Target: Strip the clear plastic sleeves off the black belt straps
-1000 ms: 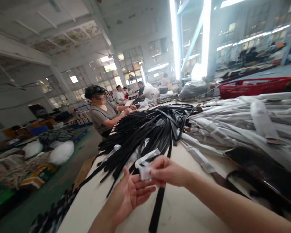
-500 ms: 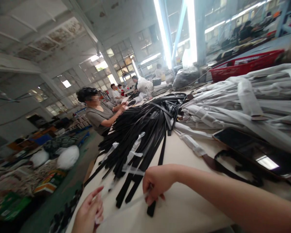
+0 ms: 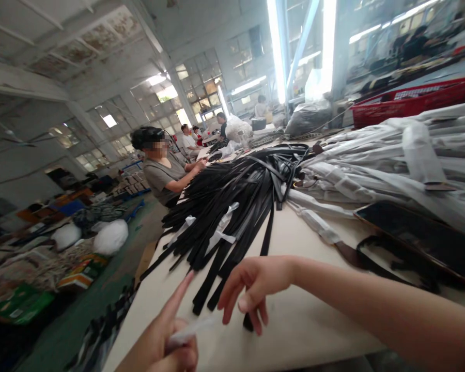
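Note:
My left hand (image 3: pixel 166 341) is at the bottom, its index finger stretched out and the other fingers curled round a thin whitish strip (image 3: pixel 196 329). The strip's free end points toward my right hand (image 3: pixel 258 289), which hovers with fingers apart over the end of a black strap (image 3: pixel 248 322). Nothing shows in that hand; whether it touches the strap I cannot tell. Just beyond both hands lies a big heap of black straps (image 3: pixel 236 206). Pieces of white wrapping (image 3: pixel 223 225) rest on it.
Straps wrapped in white (image 3: pixel 372 165) are piled on the right of the pale table (image 3: pixel 294 320). A phone (image 3: pixel 414 237) lies nearer me, beside a dark band. Behind the pile stands a red basket (image 3: pixel 414 103). A co-worker (image 3: pixel 163 173) stands along the table's left edge.
My right hand has opened from a pinch and let go of the strip. My left hand has moved right and up, with the strip in its curled fingers. The view has shifted slightly.

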`<state>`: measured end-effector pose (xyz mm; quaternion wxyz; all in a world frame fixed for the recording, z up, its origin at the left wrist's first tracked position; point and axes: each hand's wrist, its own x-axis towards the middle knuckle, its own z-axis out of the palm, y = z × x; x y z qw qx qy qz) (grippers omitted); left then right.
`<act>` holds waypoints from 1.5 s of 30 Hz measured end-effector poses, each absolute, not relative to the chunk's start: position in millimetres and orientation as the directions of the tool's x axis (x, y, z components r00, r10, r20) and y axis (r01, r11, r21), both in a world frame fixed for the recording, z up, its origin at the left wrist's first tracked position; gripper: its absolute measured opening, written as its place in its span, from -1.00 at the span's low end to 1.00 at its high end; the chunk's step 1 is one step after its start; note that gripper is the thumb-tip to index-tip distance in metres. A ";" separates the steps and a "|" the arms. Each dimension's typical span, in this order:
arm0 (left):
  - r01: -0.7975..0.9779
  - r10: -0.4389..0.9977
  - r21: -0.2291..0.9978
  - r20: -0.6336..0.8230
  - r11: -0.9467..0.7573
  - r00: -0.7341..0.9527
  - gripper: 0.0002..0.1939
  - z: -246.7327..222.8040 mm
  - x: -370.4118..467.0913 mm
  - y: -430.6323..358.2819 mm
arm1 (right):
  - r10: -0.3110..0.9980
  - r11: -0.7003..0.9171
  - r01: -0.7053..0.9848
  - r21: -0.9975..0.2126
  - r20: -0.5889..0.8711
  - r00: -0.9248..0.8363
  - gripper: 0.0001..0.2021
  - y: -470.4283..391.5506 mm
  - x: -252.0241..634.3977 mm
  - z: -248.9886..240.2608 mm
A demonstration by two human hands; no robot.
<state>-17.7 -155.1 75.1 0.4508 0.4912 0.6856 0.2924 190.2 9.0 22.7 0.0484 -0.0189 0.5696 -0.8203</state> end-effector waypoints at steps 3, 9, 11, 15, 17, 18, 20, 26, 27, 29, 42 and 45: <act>0.546 0.940 0.789 -0.341 0.283 0.005 0.06 78.9 19.7 -114.4 | 0.199 -0.371 -0.103 -0.923 0.029 -0.980 -0.45 8.7 174.8 2.1; 0.641 0.984 0.761 -0.172 0.100 0.051 0.05 47.1 24.6 -33.7 | 0.690 -0.223 -0.209 -0.952 -0.003 -0.724 -0.55 49.4 172.2 -10.5; 0.573 0.997 0.819 -0.069 0.035 0.037 -0.10 30.7 16.9 -17.7 | 0.808 -0.098 -0.219 -0.971 0.051 -0.587 -0.66 62.1 176.0 -10.9; 0.279 0.986 0.949 -0.121 0.150 -0.118 -0.36 8.1 9.2 -9.6 | 0.865 0.227 -0.174 -0.958 0.280 -0.416 -0.87 68.5 181.2 -7.1; 0.104 0.949 0.947 -0.292 0.304 -0.116 -0.42 4.4 8.9 -11.6 | 0.856 0.321 -0.184 -0.929 0.368 -0.364 -0.87 65.5 180.9 -4.1; 0.034 0.929 0.930 -0.363 0.367 -0.075 -0.45 3.8 8.8 -12.6 | 0.856 0.329 -0.217 -0.919 0.387 -0.342 -0.87 63.6 180.2 -2.9; -0.057 0.903 0.902 -0.428 0.429 0.032 -0.46 3.3 7.9 -13.6 | 0.876 0.247 -0.334 -0.909 0.357 -0.324 -0.79 59.5 178.0 -1.5; -0.037 0.963 0.963 -0.266 0.267 0.039 -0.46 -1.9 5.0 -12.6 | 0.829 -0.378 -0.461 -0.803 -0.072 -0.554 -0.45 44.7 171.4 -2.6; 0.017 0.970 0.970 -0.242 0.241 0.035 -0.47 -2.6 5.6 -13.1 | 0.793 -0.419 -0.418 -0.806 -0.101 -0.600 -0.47 42.6 170.2 -3.5; 0.174 0.987 0.972 -0.158 0.155 0.006 -0.51 -3.4 7.5 -15.0 | 0.771 -0.418 -0.359 -0.835 -0.117 -0.626 -0.53 40.1 168.2 -5.9; 0.627 0.991 0.771 0.130 -0.110 0.013 -0.72 6.5 2.9 -16.4 | 0.873 0.005 -0.031 -1.000 0.019 -0.487 -0.66 51.2 171.0 -9.3; 0.592 0.996 0.801 0.070 -0.090 0.057 -0.70 12.1 -3.6 -12.6 | 0.865 0.051 0.009 -0.999 0.040 -0.500 -0.85 50.5 171.8 -8.6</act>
